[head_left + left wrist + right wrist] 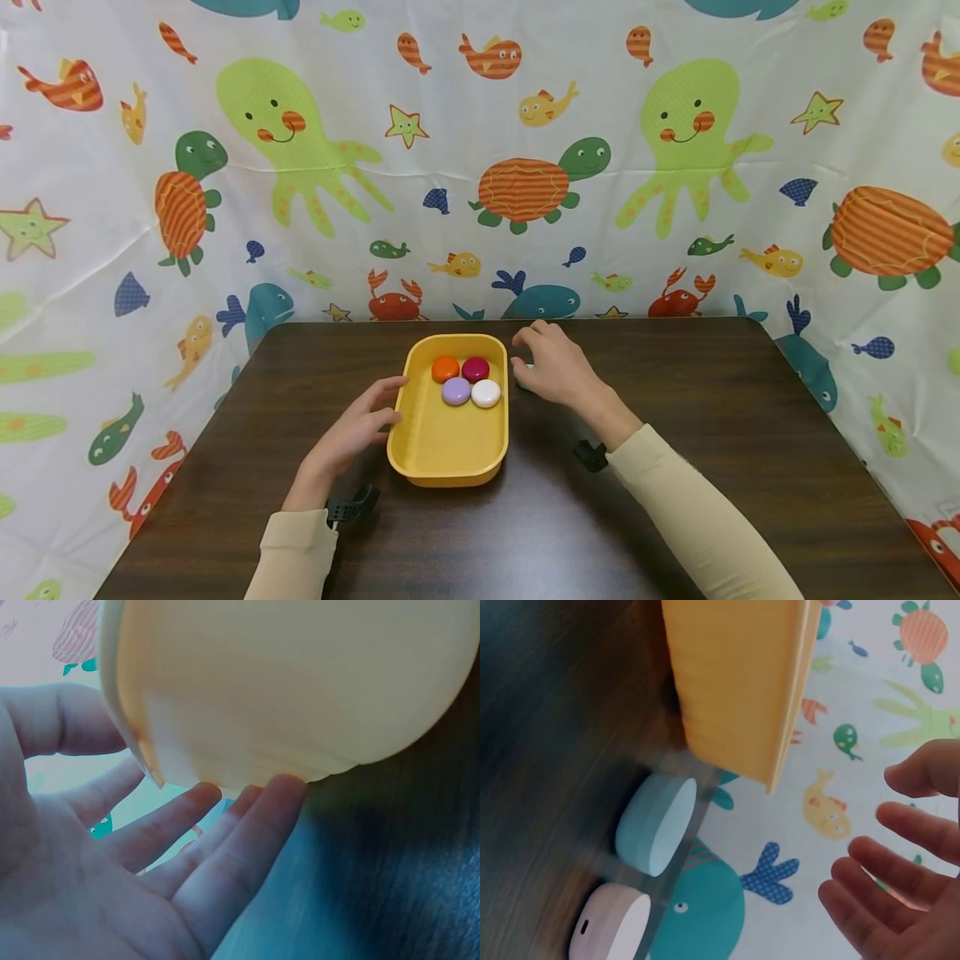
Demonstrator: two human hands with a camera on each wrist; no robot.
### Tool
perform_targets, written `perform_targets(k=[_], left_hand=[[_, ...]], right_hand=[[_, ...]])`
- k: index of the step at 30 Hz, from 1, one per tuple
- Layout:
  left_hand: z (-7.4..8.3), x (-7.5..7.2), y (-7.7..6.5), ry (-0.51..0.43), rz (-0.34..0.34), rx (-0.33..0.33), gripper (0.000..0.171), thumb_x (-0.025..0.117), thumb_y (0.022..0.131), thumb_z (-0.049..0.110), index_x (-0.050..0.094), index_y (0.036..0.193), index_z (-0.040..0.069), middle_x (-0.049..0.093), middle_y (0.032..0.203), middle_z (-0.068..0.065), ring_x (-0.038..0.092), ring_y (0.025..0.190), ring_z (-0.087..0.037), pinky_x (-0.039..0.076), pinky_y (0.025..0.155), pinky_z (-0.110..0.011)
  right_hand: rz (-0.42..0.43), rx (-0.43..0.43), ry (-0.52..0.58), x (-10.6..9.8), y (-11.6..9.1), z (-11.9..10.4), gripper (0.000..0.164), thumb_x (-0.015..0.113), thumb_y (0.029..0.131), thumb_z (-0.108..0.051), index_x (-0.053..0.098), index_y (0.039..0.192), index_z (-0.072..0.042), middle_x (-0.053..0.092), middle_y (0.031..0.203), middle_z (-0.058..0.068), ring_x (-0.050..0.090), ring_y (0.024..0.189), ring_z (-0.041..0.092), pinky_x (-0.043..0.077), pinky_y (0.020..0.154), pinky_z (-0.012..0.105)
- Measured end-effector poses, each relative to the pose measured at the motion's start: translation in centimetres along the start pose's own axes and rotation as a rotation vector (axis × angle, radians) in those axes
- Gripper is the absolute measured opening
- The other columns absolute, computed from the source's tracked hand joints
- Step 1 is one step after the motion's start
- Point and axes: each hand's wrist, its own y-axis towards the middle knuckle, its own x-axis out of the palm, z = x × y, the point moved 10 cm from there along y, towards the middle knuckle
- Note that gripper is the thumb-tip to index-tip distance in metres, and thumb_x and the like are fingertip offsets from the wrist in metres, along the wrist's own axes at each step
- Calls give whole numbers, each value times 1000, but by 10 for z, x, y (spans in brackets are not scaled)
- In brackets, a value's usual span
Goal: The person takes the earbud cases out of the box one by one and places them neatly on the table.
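Note:
A yellow tray (448,454) holds an orange disc (445,369), a magenta disc (475,369), a lavender disc (455,391) and a white disc (486,393), grouped toward its far end. My left hand (362,427) is at the tray's left side, its loosely spread fingertips against the outer wall in the left wrist view. Past the tray's right rim, my right hand (557,363) hovers with slightly bent fingers and nothing between them. A light blue rounded piece (657,823) and a pale pink one (610,924) with a small dark slot sit on the table near it, mostly hidden by this hand in the head view.
The dark wooden table (675,500) ends at the back against a white curtain (457,117) printed with sea animals. A black band (352,505) is on the left wrist, and a black device (591,456) is at the right one.

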Motion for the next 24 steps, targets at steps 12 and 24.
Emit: perform_targets(k=[12, 24], left_hand=[[-2, 0, 0, 7, 1, -5, 61, 54, 100, 15, 31, 157, 14, 28, 160, -21, 42, 137, -44, 46, 105, -58], [0, 0, 0, 14, -2, -2, 60, 53, 100, 14, 32, 156, 14, 28, 160, -22, 41, 137, -44, 47, 104, -59]], right_hand=[[-55, -45, -1, 11, 6, -21, 31, 71, 92, -23, 70, 119, -7, 62, 118, 9, 55, 108, 25, 56, 94, 41], [-104, -82, -6, 24, 12, -36, 31, 70, 92, -26, 69, 118, -8, 62, 116, 8, 53, 104, 22, 56, 89, 35]])
